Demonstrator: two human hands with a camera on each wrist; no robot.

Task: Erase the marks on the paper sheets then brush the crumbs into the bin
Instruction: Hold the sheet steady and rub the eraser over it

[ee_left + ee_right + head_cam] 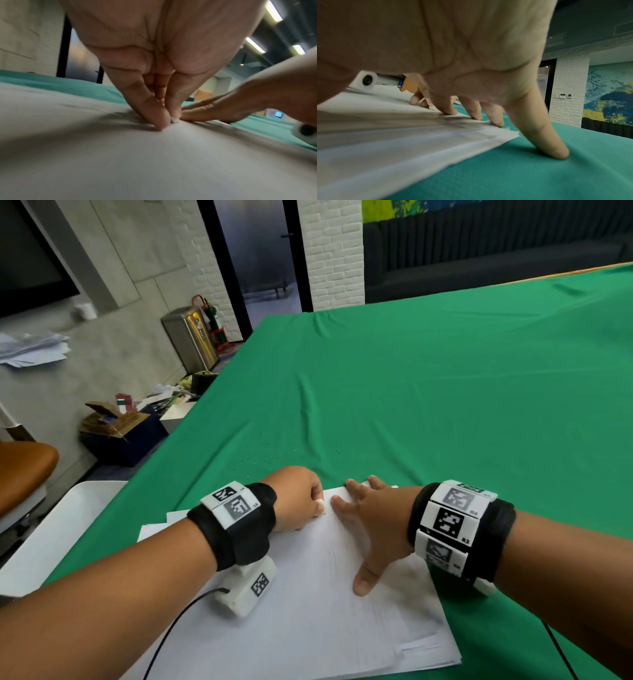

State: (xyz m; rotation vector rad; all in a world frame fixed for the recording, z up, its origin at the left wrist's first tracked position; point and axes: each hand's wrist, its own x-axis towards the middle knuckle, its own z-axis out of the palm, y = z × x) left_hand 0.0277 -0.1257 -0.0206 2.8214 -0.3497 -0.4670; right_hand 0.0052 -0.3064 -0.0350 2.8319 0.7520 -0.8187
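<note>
A stack of white paper sheets [308, 611] lies on the green cloth near the table's front edge. My left hand [301, 501] pinches a small white eraser [320, 506] and presses it onto the top sheet near its far edge. The left wrist view shows the eraser [175, 120] squeezed between thumb and fingertips against the paper [154, 162]. My right hand [370, 522] lies flat with spread fingers on the sheets just right of the eraser. Its fingertips [450, 111] press the paper edge [402, 135], and the little finger rests on the cloth. Tiny dark crumbs [274, 453] speckle the cloth beyond the paper.
A white bin or tray [61, 525] stands off the table's left front edge. The green cloth [445, 388] stretches far ahead and right. Boxes and clutter [120, 422] sit on the floor to the left, by an orange chair [24, 470].
</note>
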